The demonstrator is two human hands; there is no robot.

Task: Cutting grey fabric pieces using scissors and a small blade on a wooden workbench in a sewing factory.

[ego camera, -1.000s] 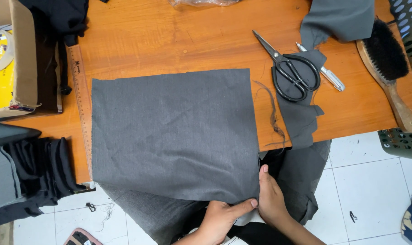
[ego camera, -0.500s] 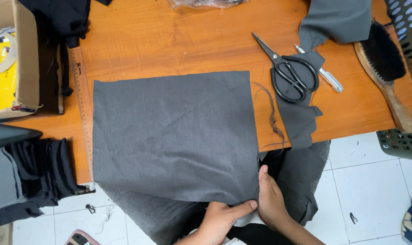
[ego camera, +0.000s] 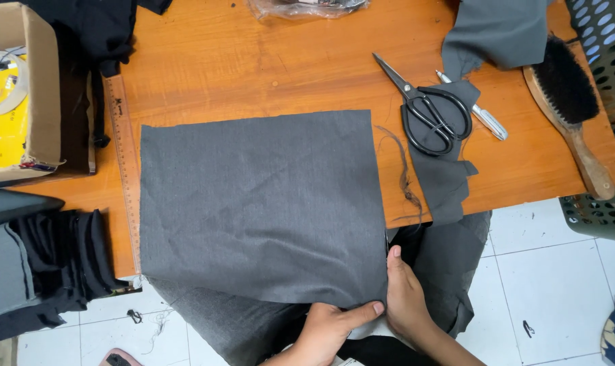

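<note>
Both hands pinch the grey cloth (ego camera: 260, 203) at its near right corner. Left hand (ego camera: 331, 325) and right hand (ego camera: 406, 298) touch there, and the cloth spreads away over the table (ego camera: 253, 68).

Setting: a tailoring or sewing workshop. Evidence: orange-brown wooden worktable (ego camera: 267, 61) fills the upper frame, with a square of grey cloth (ego camera: 260, 203) spread at centre. Black shears (ego camera: 426, 112) upper right, lying on a grey offcut (ego camera: 443, 176). Wooden ruler (ego camera: 124, 169) along the table's left edge. Clothes brush (ego camera: 568, 115) at far right. Folded dark fabric stacked (ego camera: 43, 271) lower left. White tiled floor (ego camera: 545, 271) below.
</note>
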